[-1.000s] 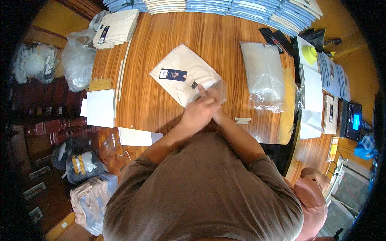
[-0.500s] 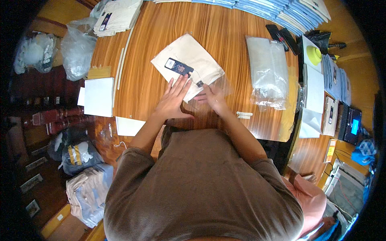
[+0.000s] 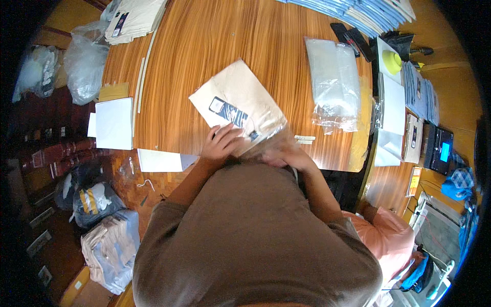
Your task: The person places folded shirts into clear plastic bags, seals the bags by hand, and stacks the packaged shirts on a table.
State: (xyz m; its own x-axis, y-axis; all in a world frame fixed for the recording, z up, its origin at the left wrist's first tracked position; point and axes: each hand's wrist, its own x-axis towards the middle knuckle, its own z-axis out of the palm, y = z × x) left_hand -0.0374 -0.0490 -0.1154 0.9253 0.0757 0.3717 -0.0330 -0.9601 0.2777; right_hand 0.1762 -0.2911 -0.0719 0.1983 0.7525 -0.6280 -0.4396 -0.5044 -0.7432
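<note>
A folded cream garment (image 3: 240, 92) in a clear plastic bag lies tilted near the table's front edge, with a dark tag (image 3: 228, 112) showing through. On its lower left edge rests my left hand (image 3: 221, 146), fingers bent over the package beside the tag; the thumb is hidden. My right hand (image 3: 287, 155) is at the lower right end of the bag, where the clear film (image 3: 273, 132) is crumpled. Motion smears its fingers, so its hold on the film does not show clearly.
Clear plastic bags (image 3: 335, 82) lie stacked on the right, with dark objects (image 3: 353, 40) behind them. Folded blue garments (image 3: 358, 15) line the far edge. Cream garments (image 3: 135, 20) are piled far left, above white sheets (image 3: 113, 123). Another person's pink sleeve (image 3: 383, 233) shows at right.
The bagged garment has come nearer to my body. Both hands have moved down toward the table's front edge, the left one's fingers now more bent. The view has shifted slightly.
</note>
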